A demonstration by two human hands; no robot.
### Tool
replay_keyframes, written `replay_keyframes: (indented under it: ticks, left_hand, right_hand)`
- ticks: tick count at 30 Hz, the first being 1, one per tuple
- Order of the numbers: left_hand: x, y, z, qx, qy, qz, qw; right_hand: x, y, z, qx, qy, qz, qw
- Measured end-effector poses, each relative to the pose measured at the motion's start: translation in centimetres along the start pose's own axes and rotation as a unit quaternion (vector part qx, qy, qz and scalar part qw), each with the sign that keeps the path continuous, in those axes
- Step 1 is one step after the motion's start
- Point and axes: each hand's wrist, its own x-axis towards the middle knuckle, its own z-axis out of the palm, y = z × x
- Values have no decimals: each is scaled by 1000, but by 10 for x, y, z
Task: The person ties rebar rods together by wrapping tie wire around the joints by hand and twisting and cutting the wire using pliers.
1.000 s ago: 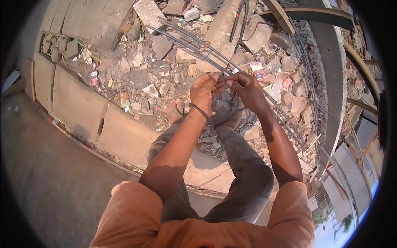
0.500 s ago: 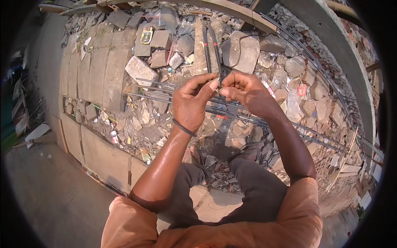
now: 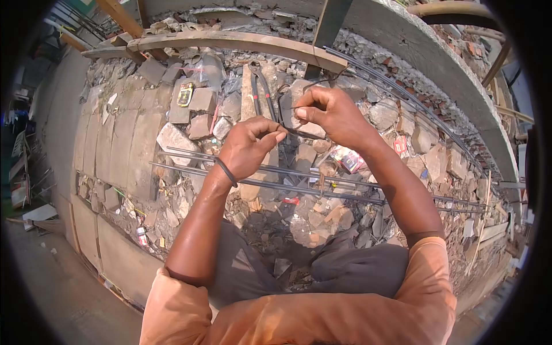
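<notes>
My left hand [image 3: 248, 148] is closed, thumb and forefinger pinched together at the end of a thin dark wire [image 3: 303, 134]. To its right and slightly higher, my right hand [image 3: 333, 118] is pinched too, with a fine dark strand at its fingertips; the exact grip is partly hidden. Just beyond my hands, long-handled pincers [image 3: 268, 95] with dark handles and red bands lie on a stone slab [image 3: 248, 106]. Several steel rods [image 3: 322, 190] run crosswise beneath my wrists, over the rubble.
A wooden beam [image 3: 230, 40] crosses the far side, before a rough concrete wall [image 3: 425, 54]. More rods [image 3: 402, 92] lean along that wall. Broken bricks and stones [image 3: 175, 138] cover the ground, with litter such as a yellow packet [image 3: 184, 95]. Paving slabs [image 3: 123, 149] lie at left.
My hands have moved apart, the right one going up and away from the left. The view has shifted, showing more of the beam and wall.
</notes>
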Motion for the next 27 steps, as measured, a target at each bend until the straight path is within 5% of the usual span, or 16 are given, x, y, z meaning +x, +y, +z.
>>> replay_keyframes:
  ticks: [3, 4, 7, 13, 21, 23, 25, 27]
  left_hand:
    - [0, -3, 3, -42, 65, -8, 997]
    - [1, -4, 9, -152, 66, -37, 985]
    - [-2, 8, 19, -207, 13, -58, 977]
    - [-14, -8, 9, -304, 1, -24, 952]
    - [-33, -1, 6, -279, 28, -70, 957]
    - [-38, 10, 7, -219, 42, -92, 970]
    - [-40, 5, 14, -230, 90, -96, 964]
    - [-40, 10, 15, -201, 66, -110, 971]
  right_hand:
    - [3, 1, 13, 226, 64, 8, 972]
    - [6, 4, 18, 286, 73, 1, 955]
    - [7, 3, 31, 485, 99, 16, 869]
    - [0, 15, 17, 368, 86, 27, 926]
    - [-6, -2, 13, 320, 4, -109, 941]
    - [2, -23, 10, 177, 23, 8, 984]
    - [-9, -37, 6, -213, 163, -161, 950]
    - [-13, -49, 3, -364, 163, -393, 829]
